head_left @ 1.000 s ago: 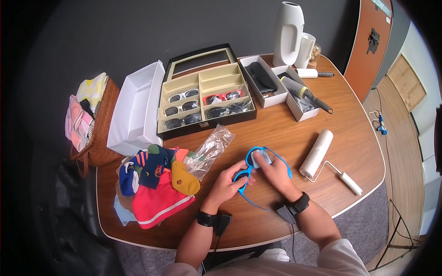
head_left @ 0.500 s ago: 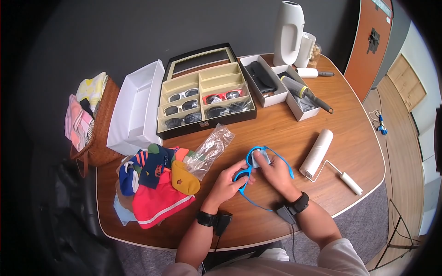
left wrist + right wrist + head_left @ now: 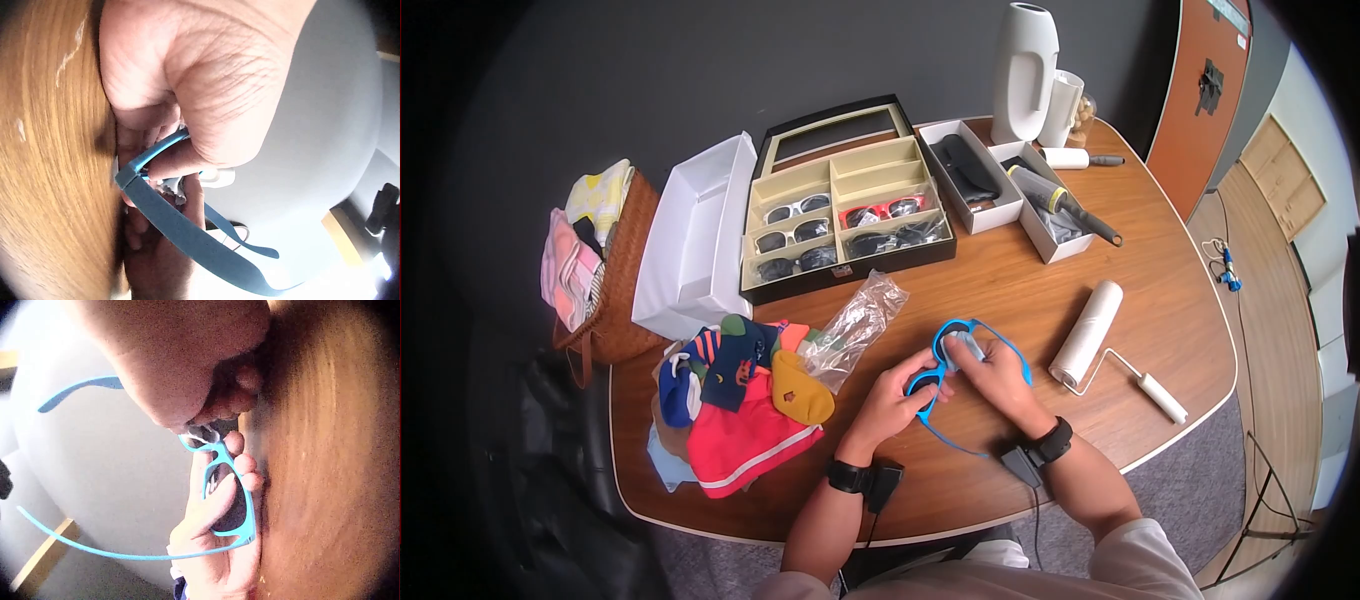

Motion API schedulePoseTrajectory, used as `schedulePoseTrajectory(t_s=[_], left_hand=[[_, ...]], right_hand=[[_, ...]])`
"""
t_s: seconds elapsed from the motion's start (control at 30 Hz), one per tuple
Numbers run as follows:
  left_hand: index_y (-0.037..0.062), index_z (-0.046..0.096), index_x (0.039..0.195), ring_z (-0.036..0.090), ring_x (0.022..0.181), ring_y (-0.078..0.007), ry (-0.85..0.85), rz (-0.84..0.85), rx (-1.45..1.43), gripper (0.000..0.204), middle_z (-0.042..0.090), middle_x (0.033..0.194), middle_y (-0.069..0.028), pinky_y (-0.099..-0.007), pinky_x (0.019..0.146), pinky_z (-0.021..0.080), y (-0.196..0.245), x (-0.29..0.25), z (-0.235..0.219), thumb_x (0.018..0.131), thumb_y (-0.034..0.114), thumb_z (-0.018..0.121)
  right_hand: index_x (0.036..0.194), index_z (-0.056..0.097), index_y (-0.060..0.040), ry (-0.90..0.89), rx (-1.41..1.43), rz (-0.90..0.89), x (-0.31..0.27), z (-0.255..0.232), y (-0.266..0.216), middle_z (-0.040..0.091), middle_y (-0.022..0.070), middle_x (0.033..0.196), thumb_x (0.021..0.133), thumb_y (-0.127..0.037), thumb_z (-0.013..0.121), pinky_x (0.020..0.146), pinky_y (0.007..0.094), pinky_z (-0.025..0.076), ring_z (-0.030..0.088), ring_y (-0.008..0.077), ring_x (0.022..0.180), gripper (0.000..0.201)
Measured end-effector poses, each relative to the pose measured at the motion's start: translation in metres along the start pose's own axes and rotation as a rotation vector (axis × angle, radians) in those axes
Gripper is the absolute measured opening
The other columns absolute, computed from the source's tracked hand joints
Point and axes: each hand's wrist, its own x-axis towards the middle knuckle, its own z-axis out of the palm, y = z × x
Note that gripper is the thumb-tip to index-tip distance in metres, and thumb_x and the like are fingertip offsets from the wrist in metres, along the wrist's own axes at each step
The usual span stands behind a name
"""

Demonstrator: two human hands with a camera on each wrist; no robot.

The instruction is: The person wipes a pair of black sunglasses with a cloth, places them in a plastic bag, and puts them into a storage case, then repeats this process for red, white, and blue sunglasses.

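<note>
Blue-framed sunglasses (image 3: pixel 946 370) with dark lenses are held between both hands, low over the table, their arms unfolded toward the body. My left hand (image 3: pixel 892 400) grips the left lens side, thumb on the lens and fingers behind it, as the right wrist view shows at the dark lens (image 3: pixel 232 509). My right hand (image 3: pixel 998 382) pinches a small pale-blue cloth (image 3: pixel 970 346) against the other lens, thumb on the near face. Most of that lens is hidden by cloth and fingers. One blue temple arm (image 3: pixel 197 240) crosses the left wrist view.
Left of the hands lie a clear plastic sleeve (image 3: pixel 860 325) and a pile of socks and clothing (image 3: pixel 750 440). An eyewear case (image 3: pixel 850 265) with several sunglasses stands behind, beside white boxes (image 3: pixel 1012 212). A lint roller (image 3: pixel 1088 335) lies to the right.
The right thumb and cloth have shifted slightly across the lens, and the cloth's folds look different. The left hand keeps its grip, and the sunglasses have barely tilted.
</note>
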Motion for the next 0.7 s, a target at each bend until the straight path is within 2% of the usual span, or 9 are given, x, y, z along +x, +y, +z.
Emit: schedulePoseTrajectory(t_s=[0.07, 0.27, 0.47, 0.57, 0.67, 0.7], left_hand=[[-0.0036, 0.053, 0.123, 0.066, 0.091, -0.015, 0.0, 0.001, 0.003, 0.032, 0.065, 0.109, -0.0088, -0.0292, 0.084, 0.052, -0.002, 0.0, -0.001, 0.092, -0.002, 0.055], [-0.0031, 0.053, 0.125, 0.066, 0.093, -0.0153, 0.001, 0.0, -0.002, 0.033, 0.065, 0.109, -0.0089, -0.0293, 0.084, 0.052, -0.004, 0.001, -0.001, 0.092, -0.001, 0.055], [-0.0029, 0.053, 0.126, 0.066, 0.093, -0.0156, 0.008, 0.001, 0.014, 0.034, 0.065, 0.109, -0.0088, -0.0295, 0.084, 0.052, -0.005, 0.0, -0.001, 0.093, -0.001, 0.055], [-0.0028, 0.052, 0.127, 0.066, 0.093, -0.0157, 0.008, 0.003, 0.019, 0.034, 0.065, 0.11, -0.0088, -0.0296, 0.084, 0.052, -0.006, 0.0, -0.002, 0.093, -0.001, 0.055], [-0.003, 0.051, 0.128, 0.066, 0.093, -0.0159, 0.002, 0.008, 0.024, 0.036, 0.065, 0.11, -0.0092, -0.0298, 0.084, 0.052, -0.004, 0.0, -0.001, 0.093, -0.001, 0.055], [-0.0031, 0.051, 0.129, 0.066, 0.094, -0.016, -0.001, 0.011, 0.026, 0.037, 0.065, 0.11, -0.0093, -0.0299, 0.084, 0.052, -0.004, 0.0, -0.001, 0.093, -0.001, 0.055]], right_hand=[[0.071, 0.067, 0.0017, -0.056, -0.034, -0.018, 0.003, 0.0, 0.013, 0.055, 0.008, 0.053, 0.095, -0.038, 0.062, 0.051, 0.0313, 0.041, 0.048, 0.009, 0.053, 0.047], [0.066, 0.063, 0.0017, 0.046, 0.163, 0.004, -0.001, 0.002, -0.01, 0.053, 0.0077, 0.051, 0.092, -0.038, 0.064, 0.049, 0.032, 0.039, 0.047, 0.0074, 0.053, 0.048], [0.074, 0.064, 0.0018, -0.075, -0.028, 0.016, 0.003, -0.001, 0.011, 0.056, 0.0064, 0.054, 0.095, -0.037, 0.062, 0.048, 0.0319, 0.039, 0.046, 0.0069, 0.054, 0.044], [0.074, 0.065, 0.0018, -0.074, -0.022, -0.034, 0.002, 0.0, 0.011, 0.056, 0.0069, 0.054, 0.095, -0.037, 0.062, 0.048, 0.0316, 0.039, 0.046, 0.0069, 0.054, 0.045], [0.069, 0.065, 0.002, 0.019, 0.071, 0.02, -0.002, 0.001, -0.01, 0.055, 0.0082, 0.052, 0.094, -0.038, 0.063, 0.048, 0.0316, 0.04, 0.047, 0.0084, 0.052, 0.047], [0.071, 0.066, 0.0015, 0.003, 0.051, 0.047, -0.002, 0.0, -0.011, 0.057, 0.0057, 0.056, 0.094, -0.04, 0.062, 0.051, 0.0296, 0.041, 0.049, 0.0072, 0.056, 0.048]])
